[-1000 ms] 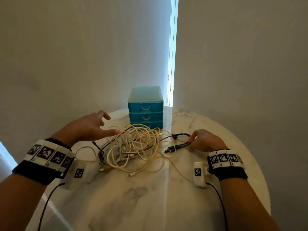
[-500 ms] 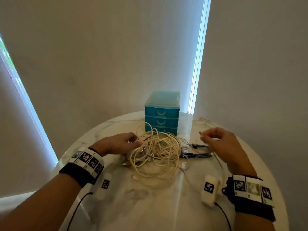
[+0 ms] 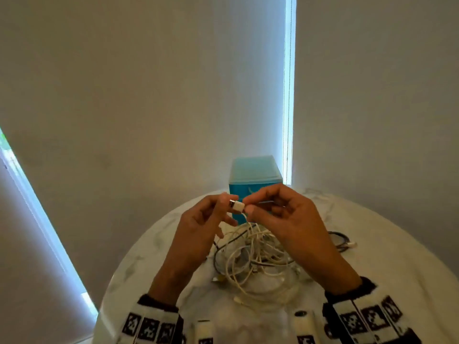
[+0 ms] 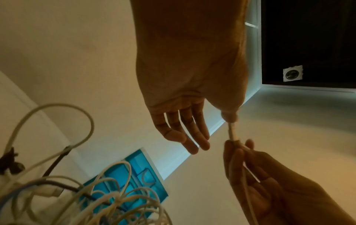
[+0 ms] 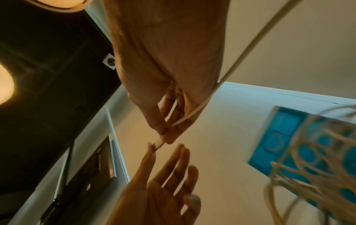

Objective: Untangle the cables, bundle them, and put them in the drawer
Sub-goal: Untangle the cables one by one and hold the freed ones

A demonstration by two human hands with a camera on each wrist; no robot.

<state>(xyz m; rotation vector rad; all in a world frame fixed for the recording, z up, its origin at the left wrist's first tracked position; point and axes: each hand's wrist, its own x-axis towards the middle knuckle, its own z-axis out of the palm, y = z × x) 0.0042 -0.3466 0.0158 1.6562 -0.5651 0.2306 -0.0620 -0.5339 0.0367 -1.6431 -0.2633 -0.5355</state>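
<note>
Both hands are raised above the round marble bench (image 3: 387, 281), meeting in front of the blue drawer unit (image 3: 253, 170). The right hand (image 3: 285, 219) pinches a white USB plug (image 3: 237, 206) between thumb and forefinger, its white cable (image 3: 249, 225) dropping from the plug into the tangle of cables (image 3: 255, 259) lying on the bench below. The left hand (image 3: 203, 219) touches the plug's metal tip with its thumb, while its other fingers (image 4: 185, 130) stretch out loosely and curl round nothing. The tangle is mostly cream loops with a few dark leads mixed in. A separate dark cable (image 3: 341, 240) lies on the bench to the right, apart from the pile.
</note>
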